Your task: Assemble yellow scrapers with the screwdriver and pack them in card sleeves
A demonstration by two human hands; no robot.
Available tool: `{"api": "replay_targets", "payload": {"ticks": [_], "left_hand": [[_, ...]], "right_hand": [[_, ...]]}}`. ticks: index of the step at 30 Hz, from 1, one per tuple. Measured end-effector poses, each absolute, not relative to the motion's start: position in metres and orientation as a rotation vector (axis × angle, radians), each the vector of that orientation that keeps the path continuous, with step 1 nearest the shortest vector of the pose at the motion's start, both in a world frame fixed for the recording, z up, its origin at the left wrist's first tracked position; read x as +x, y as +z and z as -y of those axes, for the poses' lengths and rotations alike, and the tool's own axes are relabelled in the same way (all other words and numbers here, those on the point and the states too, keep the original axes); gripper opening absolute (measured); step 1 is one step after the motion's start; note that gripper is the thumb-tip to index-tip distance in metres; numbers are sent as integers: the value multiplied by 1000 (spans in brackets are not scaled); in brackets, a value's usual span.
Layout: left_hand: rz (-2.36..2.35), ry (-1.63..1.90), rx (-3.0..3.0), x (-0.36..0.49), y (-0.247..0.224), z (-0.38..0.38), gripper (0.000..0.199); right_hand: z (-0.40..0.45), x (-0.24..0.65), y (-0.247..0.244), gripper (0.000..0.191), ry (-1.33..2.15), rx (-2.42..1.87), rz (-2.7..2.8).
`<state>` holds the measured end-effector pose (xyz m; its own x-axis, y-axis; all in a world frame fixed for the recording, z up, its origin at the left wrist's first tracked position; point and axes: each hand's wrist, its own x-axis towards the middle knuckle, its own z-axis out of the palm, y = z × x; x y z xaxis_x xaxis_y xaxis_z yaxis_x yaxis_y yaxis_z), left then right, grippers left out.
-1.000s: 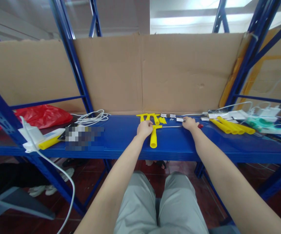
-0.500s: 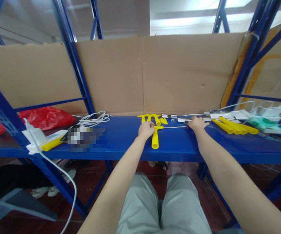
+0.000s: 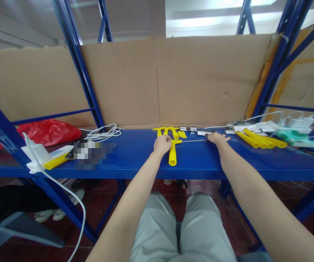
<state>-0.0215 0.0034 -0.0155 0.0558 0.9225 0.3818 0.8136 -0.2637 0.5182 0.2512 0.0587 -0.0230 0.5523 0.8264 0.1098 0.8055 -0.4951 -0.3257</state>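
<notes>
My left hand [image 3: 162, 145] is closed on the left end of the crossbar of a yellow T-shaped handle [image 3: 172, 156], whose round open end faces me. From the handle's right side a thin metal rod [image 3: 192, 141] runs across to my right hand [image 3: 217, 138], which is closed around the rod's dark grip, with some fingers stretched to the right. Behind the left hand lie more yellow T-shaped pieces [image 3: 175, 134] and small yellow parts [image 3: 182, 134]. Black and white strips [image 3: 188, 129] rest at the back of the blue table [image 3: 137, 156].
Several yellow tubes [image 3: 255, 140] lie right of my right hand, near white adapters [image 3: 301, 125] and a green item [image 3: 286, 136]. At left are a coiled white cable [image 3: 106, 134], a red bag [image 3: 48, 131] and a yellow tube [image 3: 55, 161]. Cardboard [image 3: 124, 83] stands behind.
My right hand has shifted slightly left toward the yellow handle with the rod's grip. My left hand stays at the handle's crossbar. The whole view has moved a little.
</notes>
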Motion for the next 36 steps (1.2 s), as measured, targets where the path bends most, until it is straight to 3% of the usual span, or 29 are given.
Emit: {"api": "replay_targets", "payload": {"ticks": [7,13,23,30,36], "left_hand": [[-1812,983,2126,-21,-14,-3,27],[-1787,1033,2125,-21,-16,-4,25],[-1453,1379,1759,-20,-15,-14,29],[-1168,1427,1423,-19,-12,-12,17],[-1085,1534,1201,-21,-10,-15,8]], "right_hand": [[-46,247,-19,47,68,-2321,1258],[-38,238,-10,45,-71,-1919,1200],[-30,175,-16,43,-260,-1343,1937],[-28,156,-22,41,-144,-1007,2051],[-46,156,-24,46,269,-727,1710]]}}
